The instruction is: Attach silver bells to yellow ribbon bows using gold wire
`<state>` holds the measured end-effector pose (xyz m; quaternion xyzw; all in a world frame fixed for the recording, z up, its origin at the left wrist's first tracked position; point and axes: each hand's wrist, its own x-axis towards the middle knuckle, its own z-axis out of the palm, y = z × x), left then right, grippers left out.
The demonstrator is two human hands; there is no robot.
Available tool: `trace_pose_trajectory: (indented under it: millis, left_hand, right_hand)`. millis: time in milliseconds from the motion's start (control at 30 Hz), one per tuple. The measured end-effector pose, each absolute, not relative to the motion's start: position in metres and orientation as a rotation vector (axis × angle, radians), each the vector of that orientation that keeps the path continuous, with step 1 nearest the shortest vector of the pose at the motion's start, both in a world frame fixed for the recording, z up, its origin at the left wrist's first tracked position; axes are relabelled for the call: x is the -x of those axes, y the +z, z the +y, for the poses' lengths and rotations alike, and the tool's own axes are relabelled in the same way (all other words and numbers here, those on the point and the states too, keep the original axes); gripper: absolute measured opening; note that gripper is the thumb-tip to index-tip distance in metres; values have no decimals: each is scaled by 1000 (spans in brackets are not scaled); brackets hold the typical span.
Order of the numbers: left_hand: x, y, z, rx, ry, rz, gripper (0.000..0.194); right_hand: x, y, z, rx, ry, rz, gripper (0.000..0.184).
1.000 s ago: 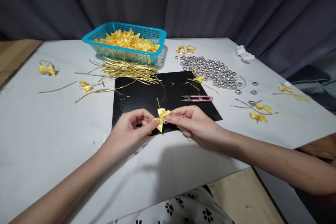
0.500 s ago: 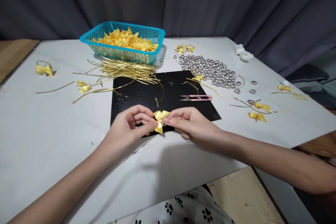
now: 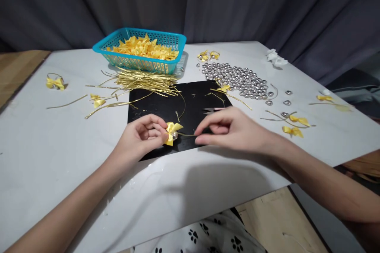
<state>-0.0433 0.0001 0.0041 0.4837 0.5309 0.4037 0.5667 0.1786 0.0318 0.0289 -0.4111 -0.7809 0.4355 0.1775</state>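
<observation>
Between the thumb and fingers of my left hand (image 3: 148, 132) is a yellow ribbon bow (image 3: 171, 131), held above the front of the black mat (image 3: 166, 108). A small silvery gem (image 3: 174, 135) sits at the bow's middle. From it a thin gold twist tie (image 3: 186, 134) runs out to the right, its far end pinched by the fingertips of my right hand (image 3: 228, 130). Behind my right hand lies a pair of thread snips (image 3: 212, 110), its handle mostly covered.
A blue basket (image 3: 97, 47) of yellow bows stands at the back, with a heap of gold twist ties (image 3: 145, 82) before it. Silver gems (image 3: 237, 80) are piled at the right. Loose bows and ties lie at both sides; crumpled white tissue (image 3: 276, 59) is at the back right.
My right hand has moved right, away from the bow, and a stretch of gold twist tie now shows between. My left hand has shifted slightly left with the bow.
</observation>
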Motion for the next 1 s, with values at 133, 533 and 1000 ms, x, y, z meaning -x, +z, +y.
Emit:
trace_pose_trajectory:
  millis: [133, 533, 1000]
  left_hand:
    - [39, 4, -3, -1114, 916, 1161, 23]
    - [33, 4, -10, -1271, 960, 1180, 23]
    - [32, 4, -8, -1082, 871, 1194, 26]
  right_hand:
    - [-154, 10, 15, 1247, 1578, -1961, 36]
    - [-152, 9, 14, 1204, 2104, -1461, 38]
    - [-151, 5, 13, 1165, 2141, -1353, 32]
